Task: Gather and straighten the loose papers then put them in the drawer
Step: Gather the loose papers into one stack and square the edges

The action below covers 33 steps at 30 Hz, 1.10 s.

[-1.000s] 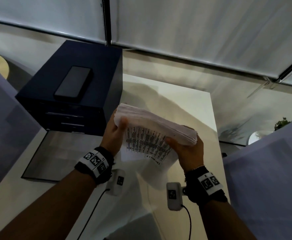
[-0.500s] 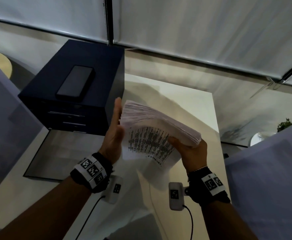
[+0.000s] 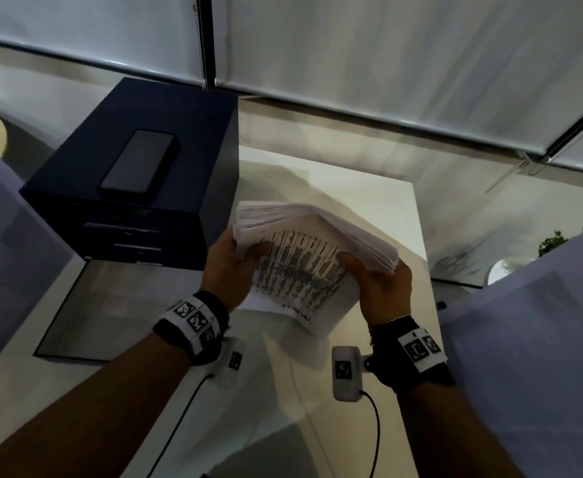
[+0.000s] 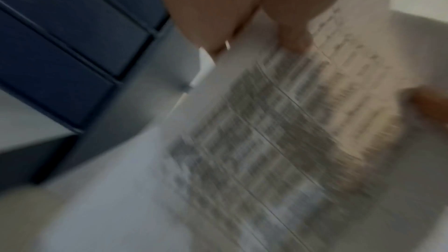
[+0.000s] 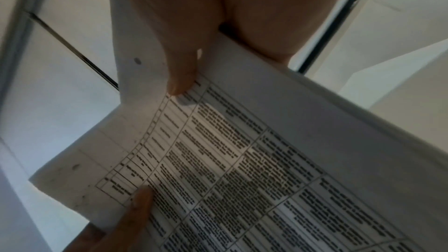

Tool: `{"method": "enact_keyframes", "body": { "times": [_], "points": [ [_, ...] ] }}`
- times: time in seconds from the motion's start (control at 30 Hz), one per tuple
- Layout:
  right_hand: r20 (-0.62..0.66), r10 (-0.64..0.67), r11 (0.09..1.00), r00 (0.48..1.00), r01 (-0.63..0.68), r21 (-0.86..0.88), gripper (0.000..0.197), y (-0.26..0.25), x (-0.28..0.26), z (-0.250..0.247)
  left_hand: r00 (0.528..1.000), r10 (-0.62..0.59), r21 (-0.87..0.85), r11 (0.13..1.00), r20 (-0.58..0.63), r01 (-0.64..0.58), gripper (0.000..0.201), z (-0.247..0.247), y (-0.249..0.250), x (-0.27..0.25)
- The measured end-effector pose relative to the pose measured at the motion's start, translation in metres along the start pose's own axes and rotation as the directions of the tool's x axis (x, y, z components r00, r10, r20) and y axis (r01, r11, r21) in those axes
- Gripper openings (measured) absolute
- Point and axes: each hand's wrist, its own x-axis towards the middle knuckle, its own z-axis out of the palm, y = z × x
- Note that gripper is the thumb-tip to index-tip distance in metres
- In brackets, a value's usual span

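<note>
White roller blinds point(image 3: 386, 46) hang along the back of the scene, above a pale tabletop point(image 3: 369, 201). Landmark: dark blue drawer unit point(image 3: 138, 188) on the table, closed drawer fronts facing the person, each with a thin metal handle. Black phone point(image 3: 139, 162) lies flat on top of the unit, screen dark. Flat grey mat point(image 3: 110, 305) on the table directly in front of the unit.

Stack of papers point(image 3: 310, 250) is held up in the air, just right of the unit's front corner, above the table and clear of it. Thick stack, edges uneven and fanned along the top. The sheet facing the person carries a printed table of dense black text in ruled cells; words too small and blurred to read in any view.

Left hand point(image 3: 229, 267) grips the stack's end nearest the unit, thumb across the printed face, fingers behind. Right hand point(image 3: 383, 284) clamps the far end, thumb on the printed face, fingers wrapped under the edge. The right wrist view shows that thumb point(image 5: 179, 76) pressed on the table's header row, with a finger of the other hand at the lower corner. Left wrist view is heavily motion-blurred; drawer fronts and paper discernible, little else.

Both wrists wear black bands with square black-and-white marker tags; small white camera units with cables hang below.
</note>
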Motion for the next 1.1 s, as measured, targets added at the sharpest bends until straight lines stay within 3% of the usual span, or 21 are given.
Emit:
{"method": "enact_keyframes", "body": {
  "times": [0.1, 0.2, 0.27, 0.33, 0.5, 0.63, 0.8, 0.9, 1.03, 1.1],
  "points": [
    [-0.022, -0.066, 0.998, 0.998, 0.065, -0.013, 0.024, 0.002, -0.008, 0.002, 0.993, 0.087, 0.021, 0.996, -0.078, -0.086, 0.034, 0.004, -0.004, -0.014],
    [-0.004, 0.02, 0.988, 1.0, -0.02, -0.156, 0.035, 0.021, -0.019, 0.005, 0.996, -0.091, -0.059, 0.994, 0.024, 0.092, 0.05, 0.0, -0.023, -0.02],
    [-0.017, 0.124, 0.983, 0.992, -0.125, -0.131, 0.041, 0.035, -0.019, 0.003, 0.978, -0.17, -0.036, 0.984, 0.124, 0.175, 0.051, 0.0, -0.032, -0.018],
    [-0.012, 0.146, 0.985, 0.989, -0.146, -0.088, 0.042, 0.036, -0.019, 0.003, 0.965, -0.194, -0.007, 0.98, 0.174, 0.198, 0.047, 0.0, -0.033, -0.018],
    [-0.115, -0.035, 0.993, 0.993, 0.047, 0.105, 0.046, 0.006, -0.015, 0.002, 0.974, -0.108, -0.032, 0.993, 0.201, 0.116, 0.07, -0.006, -0.033, -0.012],
    [-0.232, -0.07, 0.985, 0.97, 0.104, 0.138, 0.025, -0.005, -0.01, 0.006, 0.977, -0.098, -0.064, 0.992, 0.19, 0.112, 0.069, -0.006, -0.03, -0.009],
    [-0.148, -0.062, 0.976, 0.987, 0.091, 0.198, 0.027, -0.007, -0.009, 0.005, 0.982, -0.076, -0.107, 0.99, 0.174, 0.096, 0.074, -0.004, -0.023, -0.009],
    [-0.114, -0.091, 0.971, 0.989, 0.113, 0.212, 0.037, -0.006, -0.011, 0.005, 0.978, -0.065, -0.142, 0.985, 0.197, 0.094, 0.076, -0.004, -0.02, -0.007],
    [-0.024, -0.12, 0.983, 0.993, 0.122, 0.137, 0.082, -0.004, -0.016, -0.002, 0.983, -0.024, -0.219, 0.974, 0.184, 0.064, 0.088, -0.005, -0.01, -0.007],
    [0.021, -0.102, 0.992, 0.995, 0.101, 0.075, 0.095, 0.0, -0.018, -0.004, 0.99, 0.013, -0.221, 0.975, 0.141, 0.019, 0.094, -0.006, -0.001, -0.007]
  ]
}}
